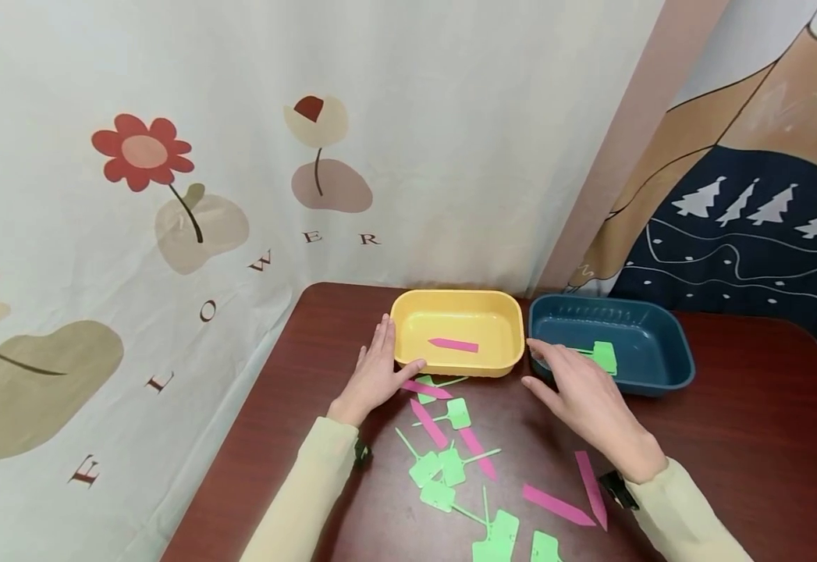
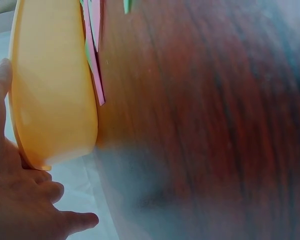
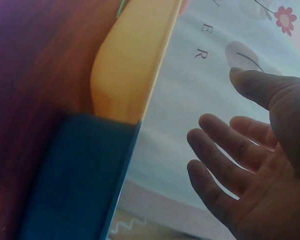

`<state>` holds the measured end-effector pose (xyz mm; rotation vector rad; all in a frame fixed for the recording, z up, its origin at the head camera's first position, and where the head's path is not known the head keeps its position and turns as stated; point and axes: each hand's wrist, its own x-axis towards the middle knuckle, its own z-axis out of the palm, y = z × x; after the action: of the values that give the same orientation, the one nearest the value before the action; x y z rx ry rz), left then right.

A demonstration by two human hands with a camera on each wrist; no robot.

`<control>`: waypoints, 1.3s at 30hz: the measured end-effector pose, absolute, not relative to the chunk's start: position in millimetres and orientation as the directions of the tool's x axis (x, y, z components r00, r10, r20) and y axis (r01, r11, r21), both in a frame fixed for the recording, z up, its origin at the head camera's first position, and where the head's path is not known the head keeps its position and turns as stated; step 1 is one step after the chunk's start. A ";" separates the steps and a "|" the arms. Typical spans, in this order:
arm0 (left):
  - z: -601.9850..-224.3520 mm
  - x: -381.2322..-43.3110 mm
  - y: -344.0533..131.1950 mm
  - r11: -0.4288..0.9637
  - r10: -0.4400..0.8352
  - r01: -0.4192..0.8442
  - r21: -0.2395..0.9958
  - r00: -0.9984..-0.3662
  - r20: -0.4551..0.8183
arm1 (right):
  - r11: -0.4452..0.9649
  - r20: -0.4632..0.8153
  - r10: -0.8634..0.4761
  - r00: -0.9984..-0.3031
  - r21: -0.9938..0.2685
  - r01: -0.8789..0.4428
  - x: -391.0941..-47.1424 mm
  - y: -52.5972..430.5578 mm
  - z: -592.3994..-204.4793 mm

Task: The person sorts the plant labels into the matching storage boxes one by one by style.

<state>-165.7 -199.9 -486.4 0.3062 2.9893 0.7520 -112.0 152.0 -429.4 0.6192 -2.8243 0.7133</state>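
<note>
My left hand lies against the left side of a yellow basin, its fingers extended along the wall and its thumb by the front corner. One pink pointed strip is inside that basin. Over the left end of a dark blue basin hovers my right hand, fingers spread and relaxed, holding nothing. Partly behind this hand, a green tag with a thin stem lies in the blue basin. In the right wrist view, the right hand's fingers are apart from both basins.
Several green tags and pink strips are scattered on the dark red table before the basins, some overlapping. A white curtain with printed flowers hangs behind the table's back edge. Dark patterned fabric hangs at the right.
</note>
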 end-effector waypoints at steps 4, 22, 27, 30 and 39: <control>-484.1 -165.1 -200.0 0.865 0.192 0.168 0.473 -0.981 -0.002 | 0.799 0.277 -0.342 -0.898 -0.418 -0.433 -101.9 166.5 -430.9; -486.0 -165.5 -201.8 0.870 0.189 0.169 0.462 -0.982 0.004 | 0.733 0.038 -0.601 -0.798 -0.373 -0.569 -75.8 224.5 -459.2; -486.5 -165.4 -200.8 0.868 0.193 0.175 0.465 -0.981 0.008 | 0.724 -0.058 -0.634 -0.771 -0.394 -0.566 -68.1 235.3 -464.8; -487.3 -165.3 -200.4 0.867 0.192 0.175 0.466 -0.981 0.012 | 0.716 -0.090 -0.655 -0.750 -0.391 -0.579 -63.7 238.9 -469.7; -487.6 -166.1 -197.7 0.863 0.194 0.178 0.472 -0.981 0.015 | 0.716 -0.122 -0.665 -0.736 -0.385 -0.583 -58.0 235.2 -481.3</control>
<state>-166.1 -197.7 -487.6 0.2995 3.0007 0.7556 -58.0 235.2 -481.3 1.1647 -3.1411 0.5566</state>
